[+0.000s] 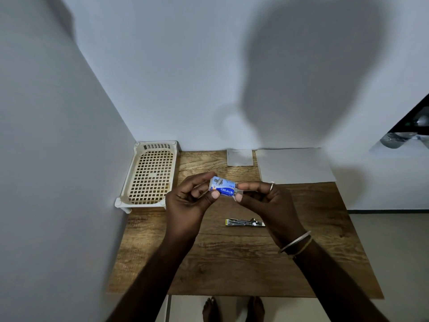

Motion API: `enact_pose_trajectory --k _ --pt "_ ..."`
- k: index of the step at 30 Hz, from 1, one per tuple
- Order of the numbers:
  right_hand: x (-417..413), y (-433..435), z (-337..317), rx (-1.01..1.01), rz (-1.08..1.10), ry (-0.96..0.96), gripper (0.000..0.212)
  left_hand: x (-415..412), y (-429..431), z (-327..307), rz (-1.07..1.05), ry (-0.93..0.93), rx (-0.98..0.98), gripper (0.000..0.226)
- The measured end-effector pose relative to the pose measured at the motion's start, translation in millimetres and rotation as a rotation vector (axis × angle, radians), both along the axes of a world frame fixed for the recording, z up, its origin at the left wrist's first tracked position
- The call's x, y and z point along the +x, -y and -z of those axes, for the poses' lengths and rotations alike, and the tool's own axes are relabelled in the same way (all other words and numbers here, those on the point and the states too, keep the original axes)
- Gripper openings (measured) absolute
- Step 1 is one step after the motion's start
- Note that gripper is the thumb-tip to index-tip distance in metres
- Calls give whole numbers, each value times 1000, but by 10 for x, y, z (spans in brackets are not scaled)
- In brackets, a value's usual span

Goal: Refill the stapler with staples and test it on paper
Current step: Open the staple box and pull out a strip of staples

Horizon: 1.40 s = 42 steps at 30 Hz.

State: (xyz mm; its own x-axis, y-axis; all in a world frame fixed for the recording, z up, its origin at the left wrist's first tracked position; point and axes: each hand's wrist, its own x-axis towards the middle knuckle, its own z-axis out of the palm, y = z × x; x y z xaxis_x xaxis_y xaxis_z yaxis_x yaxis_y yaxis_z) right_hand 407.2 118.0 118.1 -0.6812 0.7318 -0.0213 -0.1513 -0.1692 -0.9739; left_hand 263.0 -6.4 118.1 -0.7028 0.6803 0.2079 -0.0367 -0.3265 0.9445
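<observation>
Head view: wooden table (232,263), far edge against the wall. Big paper sheet (294,166) on table's far right corner. Cream slotted tray (141,204) on far left corner, small paper (239,157) between them at far edge. Left hand (188,201) and right hand (267,198) raised over table centre. Stapler (243,222) flat on table below them, touching neither, right end hidden behind right wrist. Blue staple box (224,188) pinched at each end, thumb and fingers of both hands. Fingertips cover its ends, contents not visible.
</observation>
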Motion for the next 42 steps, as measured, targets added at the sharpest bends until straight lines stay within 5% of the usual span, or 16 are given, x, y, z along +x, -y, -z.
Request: enact_pose_trajectory --k 10,30,42 --pt "29 -162 -159 171 -90 104 14 44 -37 102 -17 233 25 42" --pt "-4 -167 -302 745 -23 355 15 42 -71 133 -41 274 -23 43" --pt "-19 -268 -337 782 -124 381 7 28 -65 193 0 287 -32 42"
